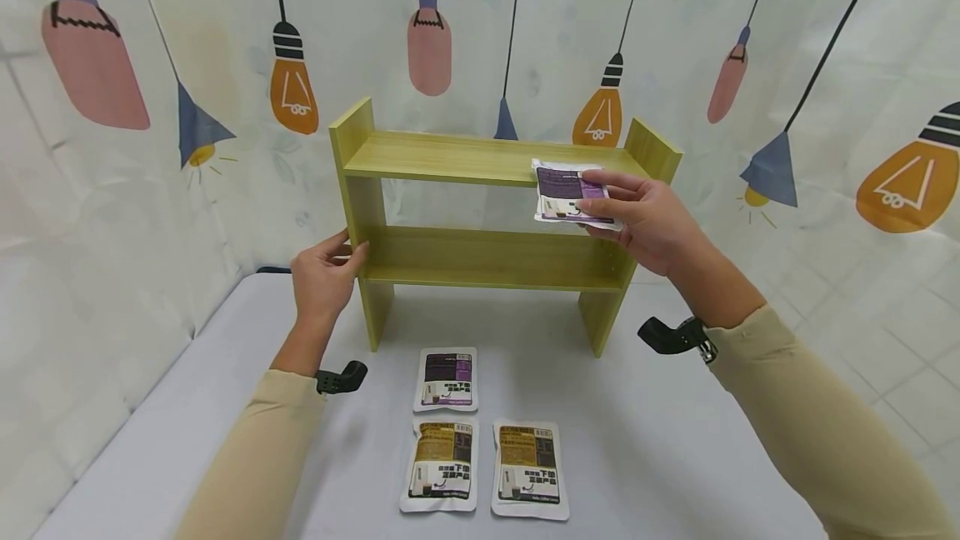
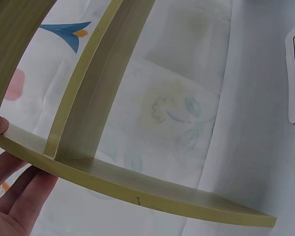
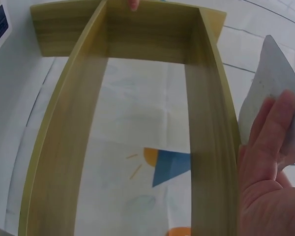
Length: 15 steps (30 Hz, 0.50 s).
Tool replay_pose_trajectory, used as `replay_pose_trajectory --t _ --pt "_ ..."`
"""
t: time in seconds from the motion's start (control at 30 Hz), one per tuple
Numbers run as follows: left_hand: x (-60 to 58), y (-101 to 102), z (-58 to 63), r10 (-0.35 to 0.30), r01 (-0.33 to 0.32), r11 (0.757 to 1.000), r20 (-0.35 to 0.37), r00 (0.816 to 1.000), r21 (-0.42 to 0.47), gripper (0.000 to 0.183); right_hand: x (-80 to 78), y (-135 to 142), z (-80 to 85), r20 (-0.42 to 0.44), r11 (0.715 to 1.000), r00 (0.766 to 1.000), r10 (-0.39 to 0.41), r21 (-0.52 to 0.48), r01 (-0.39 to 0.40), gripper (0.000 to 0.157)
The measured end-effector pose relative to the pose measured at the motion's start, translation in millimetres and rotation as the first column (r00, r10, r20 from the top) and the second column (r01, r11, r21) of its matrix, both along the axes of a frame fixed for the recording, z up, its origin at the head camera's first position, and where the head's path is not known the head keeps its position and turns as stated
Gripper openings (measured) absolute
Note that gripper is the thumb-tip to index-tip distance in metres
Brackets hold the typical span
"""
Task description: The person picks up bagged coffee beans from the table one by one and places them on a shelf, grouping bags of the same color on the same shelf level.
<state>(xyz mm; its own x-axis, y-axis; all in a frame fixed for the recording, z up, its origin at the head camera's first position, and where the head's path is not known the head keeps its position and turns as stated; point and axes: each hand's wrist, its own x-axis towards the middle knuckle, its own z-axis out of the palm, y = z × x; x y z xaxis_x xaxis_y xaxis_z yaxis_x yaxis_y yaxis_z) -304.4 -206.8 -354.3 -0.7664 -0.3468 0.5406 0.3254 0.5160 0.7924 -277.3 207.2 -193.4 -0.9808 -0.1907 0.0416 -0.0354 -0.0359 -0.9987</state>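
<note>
Up in the air we have the purple-labelled packet (image 1: 561, 187), and our right grip (image 1: 648, 219) has it pinched by its right side, thumb across the printed front, fingers flat against the pale back. We'd call it light, thin and fairly soft, likely to bend if squeezed, smooth enough to slip but hardly fragile; that side margin, with support behind, looks the sensible hold. It reaches out leftward past our thumb, most of the label uncovered, right by the front edge of the upper shelf board (image 1: 450, 158); whether they touch, we can't tell. Over on the left, our left grip (image 1: 324, 273) is closed on the shelf's side panel (image 1: 365, 200), thumb at its front edge, fingers outside.
</note>
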Motion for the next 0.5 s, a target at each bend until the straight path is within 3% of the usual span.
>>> replay_pose_trajectory --t 0.5 --pt "-0.9 -0.7 -0.5 -0.003 0.003 1.000 0.004 1.000 -0.005 0.044 -0.2 4.4 9.0 -0.010 0.995 0.995 0.100 -0.023 -0.101 0.046"
